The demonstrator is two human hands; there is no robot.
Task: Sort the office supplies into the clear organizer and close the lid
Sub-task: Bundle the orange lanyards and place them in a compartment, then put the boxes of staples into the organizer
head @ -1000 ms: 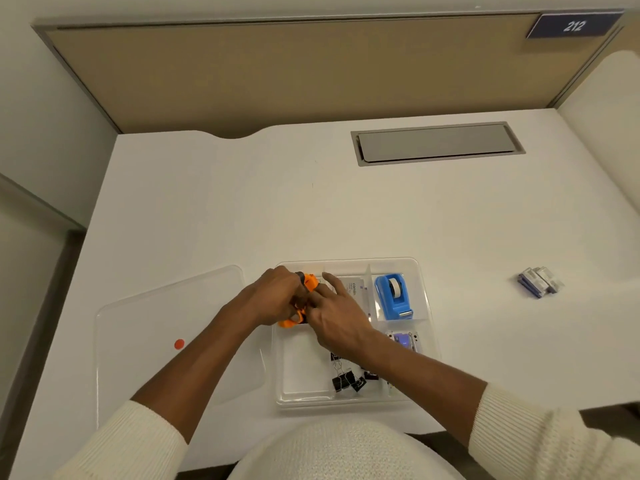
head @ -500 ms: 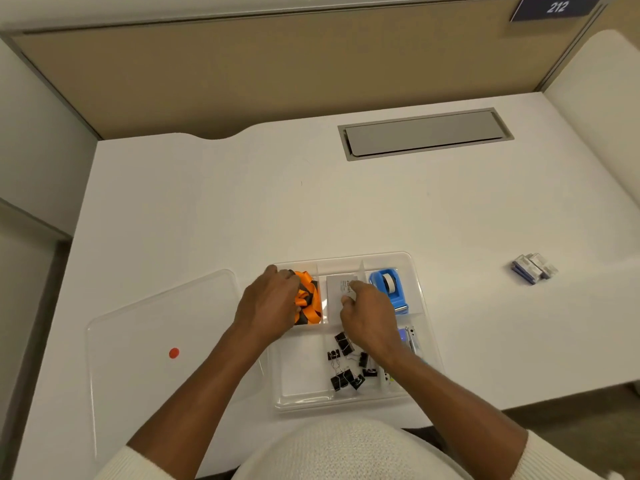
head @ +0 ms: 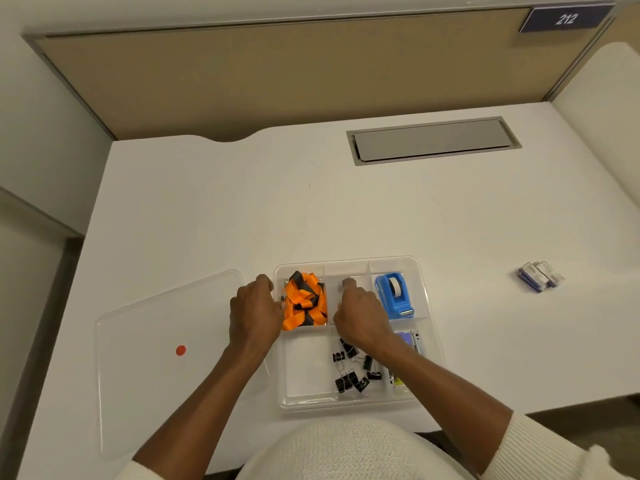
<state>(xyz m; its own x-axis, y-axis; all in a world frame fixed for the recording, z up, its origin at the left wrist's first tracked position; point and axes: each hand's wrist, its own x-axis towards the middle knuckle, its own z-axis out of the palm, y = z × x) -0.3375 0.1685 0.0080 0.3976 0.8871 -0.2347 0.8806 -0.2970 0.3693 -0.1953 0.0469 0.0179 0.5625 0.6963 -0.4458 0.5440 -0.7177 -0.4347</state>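
Note:
The clear organizer [head: 346,263] sits at the table's near edge. An orange and black lanyard [head: 304,303] is bunched in its far-left compartment. My left hand [head: 254,313] lies just outside the left wall, fingers curled against it beside the lanyard; what they grip is hidden. My right hand [head: 362,313] is over the far-middle compartment, fingertips closed on a white card [head: 358,282] lying there. A blue tape dispenser [head: 393,296] fills the far-right compartment. Black binder clips [head: 353,372] lie in the near-middle one. The clear lid [head: 156,341], marked with a red dot, lies flat to the left.
Small staple boxes [head: 540,276] lie on the white table to the right, apart from the organizer. A purple item [head: 405,339] sits in the near-right compartment. A grey cable hatch [head: 433,140] is set into the table's back. A tan partition stands behind.
The lanyard has gone from both hands into the far-left compartment. My left hand has drawn back to the organizer's left wall. My right hand has lowered the white card into the middle compartment.

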